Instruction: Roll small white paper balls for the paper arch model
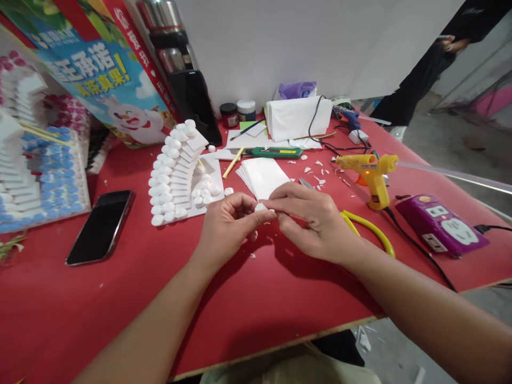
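My left hand [228,224] and my right hand [316,218] meet over the red table [120,298], both pinched on one small white foam ball [262,208]. Fingertips of both hands press round it. Just behind them lies a fanned stack of white paper slips [262,176]. To the left stands a white stepped foam model [178,170] edged with several white balls, on a white base. Loose white balls lie beside it.
A black phone [102,226] lies at the left. A yellow glue gun [372,173] stands at the right, with a purple power strip [440,224] and yellow-handled scissors [370,229]. Tissue box, paint jars and a green knife sit at the back. Another person stands far right.
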A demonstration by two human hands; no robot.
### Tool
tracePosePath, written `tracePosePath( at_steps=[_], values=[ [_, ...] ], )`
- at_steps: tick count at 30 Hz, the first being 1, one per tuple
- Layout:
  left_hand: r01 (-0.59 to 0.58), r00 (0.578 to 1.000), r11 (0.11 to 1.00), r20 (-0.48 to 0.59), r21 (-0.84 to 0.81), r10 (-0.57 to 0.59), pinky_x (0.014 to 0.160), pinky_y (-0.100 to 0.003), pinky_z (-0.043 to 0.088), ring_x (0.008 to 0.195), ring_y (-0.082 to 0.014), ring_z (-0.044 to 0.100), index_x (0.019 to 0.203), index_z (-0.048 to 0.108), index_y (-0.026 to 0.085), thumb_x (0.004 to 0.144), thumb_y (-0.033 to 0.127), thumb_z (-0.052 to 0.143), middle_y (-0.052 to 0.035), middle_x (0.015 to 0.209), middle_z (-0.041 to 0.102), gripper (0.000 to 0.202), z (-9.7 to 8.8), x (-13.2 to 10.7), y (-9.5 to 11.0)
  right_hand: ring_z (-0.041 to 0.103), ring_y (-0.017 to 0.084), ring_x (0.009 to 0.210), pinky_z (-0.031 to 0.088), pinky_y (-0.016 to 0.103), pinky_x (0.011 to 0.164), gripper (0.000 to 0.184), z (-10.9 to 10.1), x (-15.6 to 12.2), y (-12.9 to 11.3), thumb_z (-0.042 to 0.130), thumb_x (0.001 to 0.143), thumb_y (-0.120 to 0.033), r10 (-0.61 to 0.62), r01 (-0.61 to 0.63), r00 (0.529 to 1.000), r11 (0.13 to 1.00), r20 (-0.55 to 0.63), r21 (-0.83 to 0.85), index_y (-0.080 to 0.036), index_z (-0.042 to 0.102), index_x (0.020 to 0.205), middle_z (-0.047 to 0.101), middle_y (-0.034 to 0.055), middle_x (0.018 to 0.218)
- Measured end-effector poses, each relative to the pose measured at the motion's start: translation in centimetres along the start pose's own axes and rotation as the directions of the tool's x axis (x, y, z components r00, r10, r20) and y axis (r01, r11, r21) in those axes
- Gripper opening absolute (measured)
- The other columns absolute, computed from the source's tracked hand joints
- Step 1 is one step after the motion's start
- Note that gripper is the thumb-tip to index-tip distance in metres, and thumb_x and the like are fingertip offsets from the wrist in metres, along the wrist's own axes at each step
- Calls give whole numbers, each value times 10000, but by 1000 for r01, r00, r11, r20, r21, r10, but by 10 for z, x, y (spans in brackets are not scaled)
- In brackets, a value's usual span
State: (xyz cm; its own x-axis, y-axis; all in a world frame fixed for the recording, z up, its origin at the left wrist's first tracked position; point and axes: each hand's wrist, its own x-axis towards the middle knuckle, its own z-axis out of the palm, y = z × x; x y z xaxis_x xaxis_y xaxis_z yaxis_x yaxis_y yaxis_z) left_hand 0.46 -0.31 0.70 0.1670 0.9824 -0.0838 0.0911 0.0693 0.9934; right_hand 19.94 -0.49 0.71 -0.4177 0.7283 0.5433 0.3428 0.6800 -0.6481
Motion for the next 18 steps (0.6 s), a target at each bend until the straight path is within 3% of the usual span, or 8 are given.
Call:
tracePosePath(
  at_steps=[5, 12, 18],
  values=[
    [-72, 997, 997, -34, 26, 72, 470, -207, 479, 476, -106, 606, 778, 670, 161, 746, 330, 877, 25, 640, 637, 269, 1, -1, 1, 656, 191, 874, 544, 349, 778, 394, 1, 0, 0, 529, 873, -86, -26, 26, 1000, 999, 0, 18, -196, 766, 1169, 673, 110, 1036],
    [-129, 991, 990, -37, -50, 127, 535, -248, 580, 495, -137, 653, 871, 658, 189, 816, 318, 829, 36, 604, 651, 221, -4, 4, 1, 667, 162, 829, 536, 309, 724, 389, -4, 4, -5, 527, 896, -61, 174, -152, 983, 953, -63, 262, -229, 787, 1133, 713, 50, 942],
    [-129, 991, 987, -49, -94, 125, 523, -261, 601, 506, -143, 656, 895, 658, 192, 813, 292, 827, 30, 622, 673, 212, -5, 5, 0, 652, 136, 800, 538, 280, 705, 383, -7, 5, -7, 551, 890, -62, 244, -225, 969, 936, -37, 270, -209, 744, 1187, 706, 42, 1003]
  ],
)
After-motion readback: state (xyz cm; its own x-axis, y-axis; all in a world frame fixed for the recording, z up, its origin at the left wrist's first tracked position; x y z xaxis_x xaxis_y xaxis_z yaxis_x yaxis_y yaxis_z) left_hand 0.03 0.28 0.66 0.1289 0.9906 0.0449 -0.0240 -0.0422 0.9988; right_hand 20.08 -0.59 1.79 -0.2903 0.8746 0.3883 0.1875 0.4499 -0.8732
